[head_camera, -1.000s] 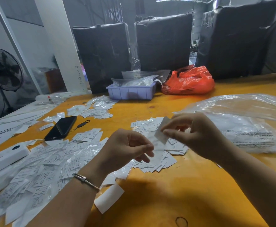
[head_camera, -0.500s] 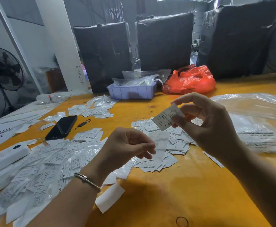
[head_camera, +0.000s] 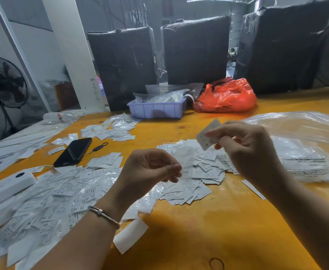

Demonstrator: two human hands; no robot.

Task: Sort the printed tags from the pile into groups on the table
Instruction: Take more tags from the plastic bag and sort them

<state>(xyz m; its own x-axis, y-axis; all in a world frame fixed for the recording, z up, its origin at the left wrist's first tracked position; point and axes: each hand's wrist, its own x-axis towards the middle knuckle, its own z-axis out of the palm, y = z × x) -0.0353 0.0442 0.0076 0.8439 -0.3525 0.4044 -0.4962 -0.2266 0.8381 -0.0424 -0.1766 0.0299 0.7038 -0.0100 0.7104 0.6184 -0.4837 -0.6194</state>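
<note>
- Printed tags, small white paper rectangles, lie in a loose pile (head_camera: pixel 42 207) at the left of the orange table (head_camera: pixel 208 230), many in crinkled clear sleeves; a bare group (head_camera: pixel 202 172) sits mid-table and a smaller sleeved group (head_camera: pixel 116 129) farther back.
- Right hand (head_camera: pixel 253 151) pinches one white printed tag (head_camera: pixel 207 136) between thumb and fingers, raised above the middle group.
- Left hand (head_camera: pixel 150 170) pinches an empty clear plastic sleeve (head_camera: pixel 185 162) with curled fingers.
- Lilac plastic tray (head_camera: pixel 155 110) holds clear bags of tags.
- Crumpled red plastic bag (head_camera: pixel 228 96) sits beside it; its contents are hidden.
- Large clear plastic bag (head_camera: pixel 306 149) lies at right.
</note>
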